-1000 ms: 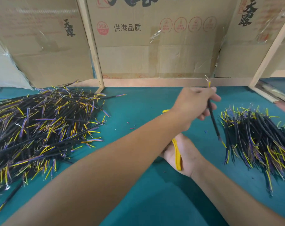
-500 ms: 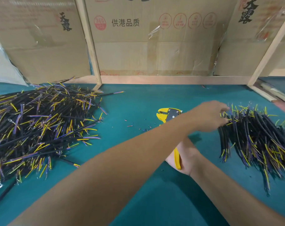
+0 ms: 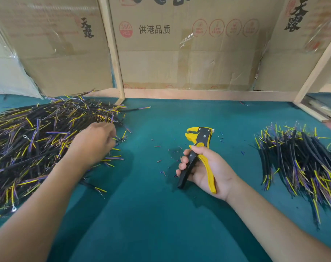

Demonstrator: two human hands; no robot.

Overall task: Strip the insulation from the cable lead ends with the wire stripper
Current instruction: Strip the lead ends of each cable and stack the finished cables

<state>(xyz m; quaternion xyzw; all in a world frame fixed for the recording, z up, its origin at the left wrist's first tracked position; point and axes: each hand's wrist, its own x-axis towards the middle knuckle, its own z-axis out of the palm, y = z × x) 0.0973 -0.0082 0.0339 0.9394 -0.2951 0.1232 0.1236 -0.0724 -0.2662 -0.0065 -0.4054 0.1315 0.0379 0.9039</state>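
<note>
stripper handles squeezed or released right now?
Released. The yellow-and-black wire stripper lies in the right hand with black and yellow handles splayed apart; no cable shows in its head.

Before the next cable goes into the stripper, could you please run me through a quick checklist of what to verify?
1. Wire stripper held in the right hand: ok.
2. Stripper head free, no cable in it: ok.
3. Left hand on the left cable pile: ok.
4. One single cable picked out: cannot tell, the fingers hide it.
5. Green mat between the hands has room to work, only small insulation scraps: ok.
6. Right cable pile lies apart from the left one: ok.
</note>
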